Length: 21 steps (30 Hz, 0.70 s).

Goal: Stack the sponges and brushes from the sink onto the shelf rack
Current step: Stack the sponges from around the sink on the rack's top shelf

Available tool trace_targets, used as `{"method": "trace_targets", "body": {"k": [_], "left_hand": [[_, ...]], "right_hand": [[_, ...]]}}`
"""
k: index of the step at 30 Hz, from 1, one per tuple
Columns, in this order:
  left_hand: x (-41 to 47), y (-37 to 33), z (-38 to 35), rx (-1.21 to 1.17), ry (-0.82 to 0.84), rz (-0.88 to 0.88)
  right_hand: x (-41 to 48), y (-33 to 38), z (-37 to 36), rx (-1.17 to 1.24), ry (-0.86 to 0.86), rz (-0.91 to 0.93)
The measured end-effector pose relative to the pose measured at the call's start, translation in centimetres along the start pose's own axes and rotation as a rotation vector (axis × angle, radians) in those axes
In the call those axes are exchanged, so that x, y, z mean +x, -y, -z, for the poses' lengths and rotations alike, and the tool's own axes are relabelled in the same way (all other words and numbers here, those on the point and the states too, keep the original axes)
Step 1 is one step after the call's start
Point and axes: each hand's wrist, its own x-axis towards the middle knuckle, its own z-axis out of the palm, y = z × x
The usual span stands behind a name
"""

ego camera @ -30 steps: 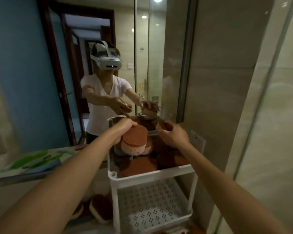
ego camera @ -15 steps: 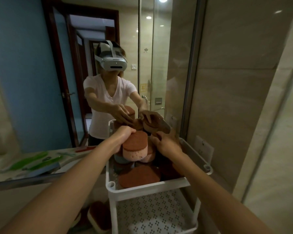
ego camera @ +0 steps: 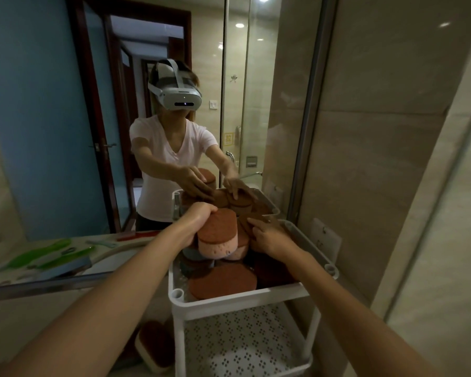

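A white shelf rack (ego camera: 245, 298) stands against the mirror, its top tier piled with several sponges. My left hand (ego camera: 199, 216) grips the far edge of a pink sponge (ego camera: 217, 242) with a brown scouring top, which sits on top of the pile. My right hand (ego camera: 269, 238) lies to the right of it, fingers wrapped over a dark brown sponge (ego camera: 244, 227) at the back of the tier. A flat brown sponge (ego camera: 223, 281) lies at the tier's front.
The rack's lower tier (ego camera: 242, 346) is a perforated white tray. Another sponge (ego camera: 153, 346) lies low down left of the rack. Green-handled brushes (ego camera: 52, 256) lie on the counter at left. The mirror shows a person in a headset; a tiled wall is on the right.
My right hand has brought the dark brown sponge down from above the pile into the back of the top tier. My left hand has kept its grip on the pink sponge.
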Motion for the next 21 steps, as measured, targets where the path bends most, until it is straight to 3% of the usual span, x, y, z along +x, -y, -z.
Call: {"method": "trace_targets", "body": {"k": [6, 12, 14, 18, 21], "left_hand": [[0.8, 0.1, 0.5, -0.021, 0.020, -0.038], [2.5, -1.7, -0.7, -0.145, -0.095, -0.252], [2.6, -2.1, -1.7, -0.165, -0.078, -0.260], [2.5, -2.8, -3.8, -0.225, -0.007, -0.255], [2.8, -2.7, -4.9, -0.102, 0.007, -0.312]], "right_hand": [[-1.2, 0.4, 1.0, 0.339, -0.017, -0.028], [-4.2, 0.7, 4.2, 0.699, -0.351, 0.140], [-5.0, 0.9, 5.0, 0.665, -0.362, 0.191], [-4.9, -0.1, 4.9, 0.339, -0.317, 0.176], [-4.8, -1.4, 4.4, 0.394, -0.417, 0.126]]}}
